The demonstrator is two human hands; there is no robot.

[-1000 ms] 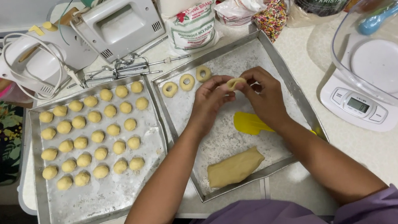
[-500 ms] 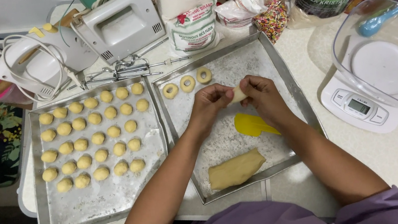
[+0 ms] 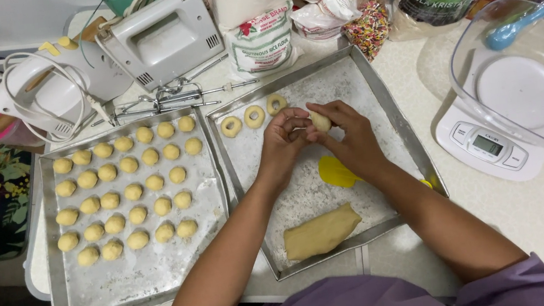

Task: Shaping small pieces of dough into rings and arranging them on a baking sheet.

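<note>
My left hand (image 3: 282, 146) and my right hand (image 3: 348, 138) meet over the right metal tray (image 3: 387, 101), and together their fingertips hold a small pale dough piece (image 3: 321, 121). Three ring-shaped dough pieces (image 3: 254, 116) lie in a row at the tray's far left corner. A flat slab of dough (image 3: 321, 231) rests near the tray's front edge. A yellow spatula (image 3: 338, 172) lies partly under my right wrist. The left metal tray (image 3: 149, 279) carries several rows of round dough balls (image 3: 123, 192).
A white hand mixer (image 3: 161, 38) and its beaters (image 3: 176, 101) lie behind the trays, beside flour bags (image 3: 262, 29) and a bag of sprinkles (image 3: 367, 27). A white kitchen scale (image 3: 492, 143) with a clear bowl (image 3: 525, 73) stands to the right.
Both hands have drawn back slightly toward me from the tray's far edge, and the dough piece between the fingers now looks rounder.
</note>
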